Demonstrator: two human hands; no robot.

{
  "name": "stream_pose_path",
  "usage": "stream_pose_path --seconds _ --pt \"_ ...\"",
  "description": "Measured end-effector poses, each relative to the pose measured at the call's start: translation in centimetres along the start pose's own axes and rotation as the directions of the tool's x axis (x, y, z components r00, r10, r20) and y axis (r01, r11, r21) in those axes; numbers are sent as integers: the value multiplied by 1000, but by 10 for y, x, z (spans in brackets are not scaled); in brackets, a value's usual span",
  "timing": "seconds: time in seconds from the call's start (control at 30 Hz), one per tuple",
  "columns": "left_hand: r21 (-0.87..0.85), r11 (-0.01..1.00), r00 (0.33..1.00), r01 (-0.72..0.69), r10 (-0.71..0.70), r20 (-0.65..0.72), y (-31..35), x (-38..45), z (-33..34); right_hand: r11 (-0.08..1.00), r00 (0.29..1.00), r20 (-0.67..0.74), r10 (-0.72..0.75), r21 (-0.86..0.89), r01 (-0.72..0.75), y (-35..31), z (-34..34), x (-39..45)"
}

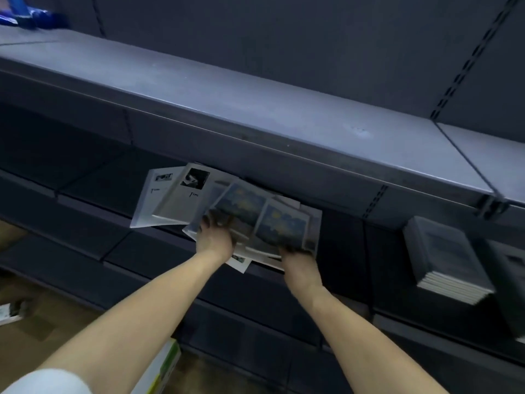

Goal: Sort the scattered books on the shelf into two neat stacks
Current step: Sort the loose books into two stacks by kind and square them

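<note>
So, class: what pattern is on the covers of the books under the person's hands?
A blue swirling night-sky painting with yellow spots, on the books, seen from the head view.

I've got both hands in the scattered books (pixel 224 206) on the shelf (pixel 85 194), left hand (pixel 215 234) gripping a blue-cover one, right hand (pixel 298 258) pinching another's near edge, white covers fanned left, and a neat stack (pixel 446 257) well off right.

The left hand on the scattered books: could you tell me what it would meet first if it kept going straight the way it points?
Probably the blue painted-cover book that the left hand already touches at its fingertips; beyond that lies the shadowed back of the dark grey metal shelf, though depth is unclear.
</note>
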State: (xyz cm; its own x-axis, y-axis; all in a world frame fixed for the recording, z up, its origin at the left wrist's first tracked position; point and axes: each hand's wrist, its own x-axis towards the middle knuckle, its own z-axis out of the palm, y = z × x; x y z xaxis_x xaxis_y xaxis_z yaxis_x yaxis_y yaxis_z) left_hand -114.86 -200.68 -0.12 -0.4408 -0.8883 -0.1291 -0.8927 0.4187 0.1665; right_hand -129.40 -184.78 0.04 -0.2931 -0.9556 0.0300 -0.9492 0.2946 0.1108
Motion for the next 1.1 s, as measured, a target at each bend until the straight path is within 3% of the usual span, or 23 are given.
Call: stream_pose_path --seconds 0.1,0.3,0.5,0.6,0.8,0.93,1.1 --pt "22 998 997 65 -66 40 -8 10 -8 998 998 -10 57 -1 -57 -4 2 -16" --pt "73 997 1000 9 -9 4 -10 9 -15 991 992 7 124 -41 -124 -16 1 -35" --pt "52 995 995 81 -83 50 -7 11 -11 989 989 -19 144 -18 -145 -14 2 -49" --pt "33 998 998 61 -61 2 -7 9 -8 988 988 -16 154 4 -154 -8 1 -54" --pt "190 979 993 -78 92 -69 -11 -2 -1 991 993 11 115 70 -116 4 1 -58" --pt "204 979 983 -22 58 -172 -6 -13 7 991 995 15 101 89 -102 6 2 -61" --pt "181 983 980 -11 46 -193 13 -25 20 989 996 10 90 116 -90 13 5 -65"
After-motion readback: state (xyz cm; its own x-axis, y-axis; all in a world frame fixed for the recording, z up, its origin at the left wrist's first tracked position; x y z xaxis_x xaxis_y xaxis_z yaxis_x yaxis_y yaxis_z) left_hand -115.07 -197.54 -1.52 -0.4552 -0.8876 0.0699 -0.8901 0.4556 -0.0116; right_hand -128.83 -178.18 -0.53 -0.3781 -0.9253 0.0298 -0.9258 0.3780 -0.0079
